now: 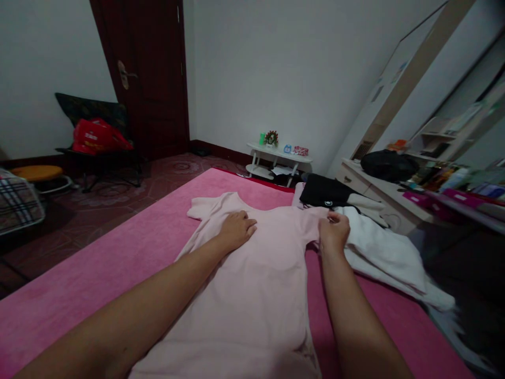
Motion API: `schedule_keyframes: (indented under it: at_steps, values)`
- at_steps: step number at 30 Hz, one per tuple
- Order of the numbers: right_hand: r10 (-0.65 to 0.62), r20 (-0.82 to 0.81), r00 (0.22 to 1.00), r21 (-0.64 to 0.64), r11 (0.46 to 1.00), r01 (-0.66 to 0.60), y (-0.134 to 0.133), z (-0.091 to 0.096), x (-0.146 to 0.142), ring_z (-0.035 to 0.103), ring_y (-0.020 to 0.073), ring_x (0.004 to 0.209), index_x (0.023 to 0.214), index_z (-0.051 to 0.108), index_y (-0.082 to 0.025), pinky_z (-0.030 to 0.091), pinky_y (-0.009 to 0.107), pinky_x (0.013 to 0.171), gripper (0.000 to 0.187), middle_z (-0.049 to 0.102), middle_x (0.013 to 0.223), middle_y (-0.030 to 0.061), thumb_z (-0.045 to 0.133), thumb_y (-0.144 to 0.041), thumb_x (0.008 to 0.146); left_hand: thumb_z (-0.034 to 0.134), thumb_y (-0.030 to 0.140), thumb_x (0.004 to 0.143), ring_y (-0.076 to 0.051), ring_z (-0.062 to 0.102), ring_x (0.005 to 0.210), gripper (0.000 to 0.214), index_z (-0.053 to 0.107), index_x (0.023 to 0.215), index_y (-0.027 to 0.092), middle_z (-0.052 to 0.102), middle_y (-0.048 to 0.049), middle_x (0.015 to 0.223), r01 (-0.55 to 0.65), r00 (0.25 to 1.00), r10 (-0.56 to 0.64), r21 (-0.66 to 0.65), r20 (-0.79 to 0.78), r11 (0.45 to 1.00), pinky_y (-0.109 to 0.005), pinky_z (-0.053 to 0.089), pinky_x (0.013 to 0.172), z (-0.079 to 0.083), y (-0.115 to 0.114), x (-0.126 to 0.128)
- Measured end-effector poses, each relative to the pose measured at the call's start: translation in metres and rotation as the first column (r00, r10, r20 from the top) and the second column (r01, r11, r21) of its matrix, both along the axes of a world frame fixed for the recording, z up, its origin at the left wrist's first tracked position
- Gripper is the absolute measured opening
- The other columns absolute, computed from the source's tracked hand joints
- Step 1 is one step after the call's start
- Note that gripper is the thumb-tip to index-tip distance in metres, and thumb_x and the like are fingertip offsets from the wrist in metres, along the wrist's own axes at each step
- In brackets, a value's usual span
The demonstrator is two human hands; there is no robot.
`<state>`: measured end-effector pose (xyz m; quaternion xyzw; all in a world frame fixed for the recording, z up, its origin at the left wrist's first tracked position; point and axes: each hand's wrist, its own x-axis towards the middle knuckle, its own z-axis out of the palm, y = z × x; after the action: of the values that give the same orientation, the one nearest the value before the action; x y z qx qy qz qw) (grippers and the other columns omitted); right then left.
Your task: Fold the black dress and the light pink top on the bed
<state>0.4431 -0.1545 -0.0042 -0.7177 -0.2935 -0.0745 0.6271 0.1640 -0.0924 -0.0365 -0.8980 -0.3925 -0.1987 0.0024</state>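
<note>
A pale pink T-shirt lies spread on the bed, its neckline at the far end. My left hand rests on the upper chest of the shirt, fingers loosely stretched over the fabric. At the shirt's right sleeve, my right hand is closed in a pinch on the sleeve's edge. The left sleeve lies on the bed untouched. Close beyond my right hand is a white garment, with folded black clothing behind it.
A pink sheet covers the bed. Beyond its far edge stands a small white table with small items. A cluttered dresser is at the right. A chair holds a red bag near the dark door.
</note>
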Motion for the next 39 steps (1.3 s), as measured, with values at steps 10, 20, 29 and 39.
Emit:
schedule_keyframes:
  at_steps: [10,20,29,39]
  values:
    - [0.670,0.204,0.713,-0.485,0.702,-0.521,0.005,-0.003,-0.093,0.043,0.0227,0.129,0.122,0.059,-0.022,0.030,0.041,0.108,0.044,0.052,0.136,0.0085,0.048,-0.043,0.085,0.041,0.040,0.094,-0.022,0.056,0.101,0.035,0.065,0.116,0.028,0.060,-0.0079,0.107,0.001,1.000,-0.001,0.009,0.007,1.000,-0.036,0.039,0.093,-0.001,-0.001,0.000]
    - [0.723,0.113,0.681,-0.880,0.391,-0.268,0.004,-0.036,-0.086,0.011,0.0240,0.144,0.144,0.035,-0.031,0.007,0.052,0.114,0.058,0.019,0.156,0.0011,0.028,-0.058,0.094,0.040,0.039,0.094,-0.022,0.055,0.102,0.036,0.066,0.116,0.026,0.060,-0.0084,0.107,0.004,1.000,-0.004,-0.012,-0.001,1.000,-0.036,0.039,0.093,0.002,-0.002,-0.001]
    - [0.727,0.120,0.676,-0.872,0.403,-0.279,0.002,-0.036,-0.089,0.013,0.0248,0.144,0.143,0.038,-0.031,0.009,0.053,0.113,0.056,0.022,0.156,0.0015,0.028,-0.057,0.094,0.041,0.040,0.094,-0.022,0.057,0.102,0.036,0.066,0.115,0.026,0.061,-0.0085,0.108,0.008,1.000,-0.008,-0.015,0.017,1.000,-0.036,0.039,0.093,-0.001,-0.002,0.000]
    - [0.730,0.129,0.671,-0.847,0.433,-0.308,0.002,-0.041,-0.085,0.015,0.0238,0.144,0.142,0.040,-0.031,0.010,0.052,0.113,0.056,0.024,0.155,0.0016,0.029,-0.057,0.094,0.044,0.023,0.088,-0.025,0.059,0.103,0.035,0.060,0.119,0.019,0.061,-0.0100,0.119,-0.390,0.862,0.394,-0.077,0.319,0.917,-0.034,0.044,0.085,0.031,0.036,-0.053]
